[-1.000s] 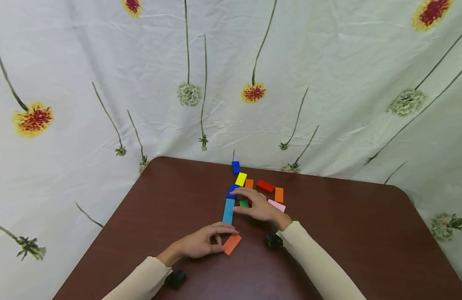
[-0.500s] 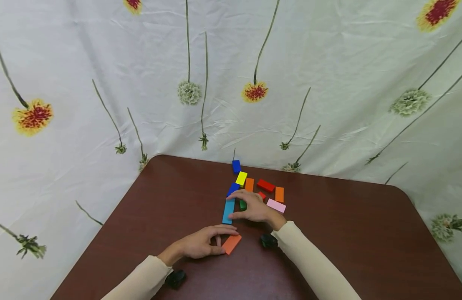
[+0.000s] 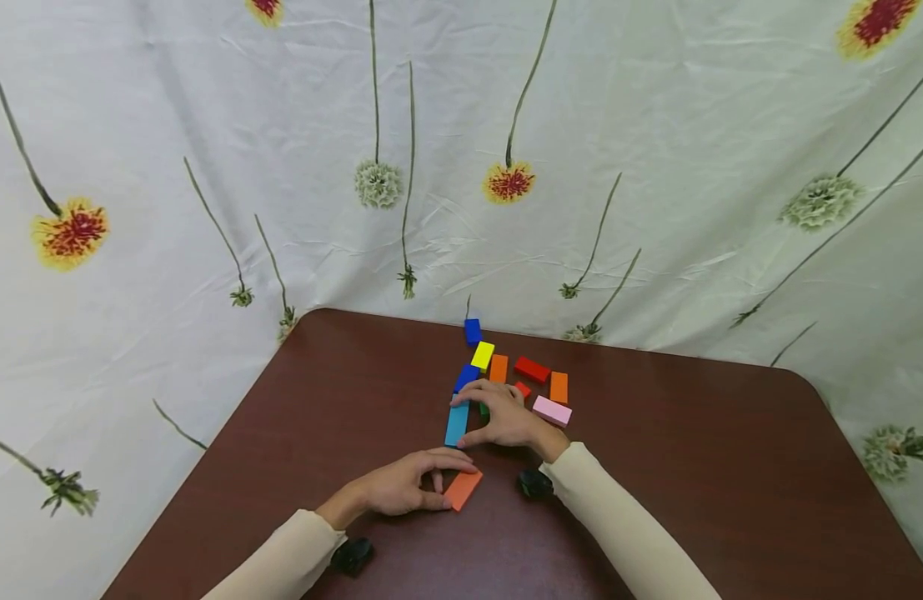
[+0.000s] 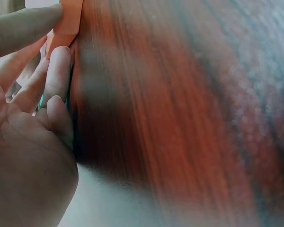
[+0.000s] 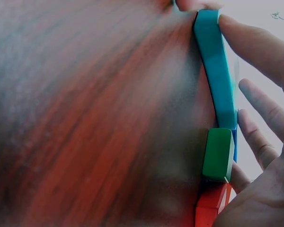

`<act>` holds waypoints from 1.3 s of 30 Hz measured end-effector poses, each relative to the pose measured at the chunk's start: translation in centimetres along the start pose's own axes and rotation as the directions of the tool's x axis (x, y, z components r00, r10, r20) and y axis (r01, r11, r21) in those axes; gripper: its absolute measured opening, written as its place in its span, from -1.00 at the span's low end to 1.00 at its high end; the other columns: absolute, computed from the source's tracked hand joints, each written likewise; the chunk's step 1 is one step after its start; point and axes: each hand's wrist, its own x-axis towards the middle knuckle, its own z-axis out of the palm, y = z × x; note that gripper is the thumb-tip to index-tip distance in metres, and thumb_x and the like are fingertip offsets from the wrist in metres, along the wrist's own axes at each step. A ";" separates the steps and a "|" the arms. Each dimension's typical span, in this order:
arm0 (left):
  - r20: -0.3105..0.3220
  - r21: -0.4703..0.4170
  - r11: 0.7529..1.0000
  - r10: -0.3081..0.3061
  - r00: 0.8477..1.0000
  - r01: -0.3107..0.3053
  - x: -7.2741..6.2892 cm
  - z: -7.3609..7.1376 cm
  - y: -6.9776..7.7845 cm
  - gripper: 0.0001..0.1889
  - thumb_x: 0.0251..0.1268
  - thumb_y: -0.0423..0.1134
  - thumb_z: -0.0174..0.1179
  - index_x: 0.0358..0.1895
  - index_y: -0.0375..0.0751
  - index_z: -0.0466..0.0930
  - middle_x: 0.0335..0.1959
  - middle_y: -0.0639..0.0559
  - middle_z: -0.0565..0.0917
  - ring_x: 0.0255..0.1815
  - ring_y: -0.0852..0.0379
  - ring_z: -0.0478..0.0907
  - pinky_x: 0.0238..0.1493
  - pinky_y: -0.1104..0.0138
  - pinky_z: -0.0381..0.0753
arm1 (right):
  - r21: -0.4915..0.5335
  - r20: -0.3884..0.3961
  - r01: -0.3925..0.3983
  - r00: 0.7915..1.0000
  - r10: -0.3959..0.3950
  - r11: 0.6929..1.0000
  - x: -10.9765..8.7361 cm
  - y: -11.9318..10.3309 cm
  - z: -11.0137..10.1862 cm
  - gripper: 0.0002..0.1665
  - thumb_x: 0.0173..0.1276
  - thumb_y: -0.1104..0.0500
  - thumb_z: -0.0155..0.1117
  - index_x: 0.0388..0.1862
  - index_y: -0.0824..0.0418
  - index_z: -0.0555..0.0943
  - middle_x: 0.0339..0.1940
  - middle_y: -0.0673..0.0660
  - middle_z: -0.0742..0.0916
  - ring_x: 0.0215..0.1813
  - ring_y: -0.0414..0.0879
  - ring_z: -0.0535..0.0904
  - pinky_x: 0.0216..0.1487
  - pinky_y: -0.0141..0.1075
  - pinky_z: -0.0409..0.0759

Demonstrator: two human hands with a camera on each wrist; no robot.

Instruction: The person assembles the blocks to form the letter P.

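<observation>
My left hand (image 3: 397, 485) pinches an orange rectangular block (image 3: 464, 490) between thumb and fingers, close to the table. In the left wrist view the thumb lies on one side of that orange block (image 4: 70, 19), with fingertips at its end. Just beyond it lies a longer light-blue block (image 3: 457, 425). My right hand (image 3: 509, 417) spans this one lengthwise, thumb at the near end and index finger at the far end. The right wrist view shows the thumb against the light-blue block (image 5: 215, 66), with a green block (image 5: 218, 153) and a red one (image 5: 209, 208) beside it.
A dark blue block (image 3: 466, 378), a yellow block (image 3: 483, 357) and another blue block (image 3: 472, 332) run toward the back edge. Right of them lie orange (image 3: 499, 367), red (image 3: 532, 369) and pink (image 3: 552, 411) blocks. A flowered cloth (image 3: 461, 125) hangs behind the brown table (image 3: 694, 467).
My right hand has moved slightly left and nearer, its thumb coming to the near end of the light-blue block. The left hand keeps its grip on the orange block.
</observation>
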 end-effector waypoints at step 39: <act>-0.283 0.105 0.993 -0.022 0.959 0.054 -6.2 2.4 -0.6 -0.57 0.19 0.05 0.42 0.16 0.26 0.67 0.21 0.25 0.61 0.15 0.23 0.43 0.18 0.06 0.36 | -0.074 0.010 -0.027 1.000 0.027 0.997 -0.2 -0.2 0.3 -0.28 0.16 -0.19 0.52 0.30 -0.10 0.57 0.44 0.01 0.47 0.47 0.12 0.28 0.42 0.26 -0.01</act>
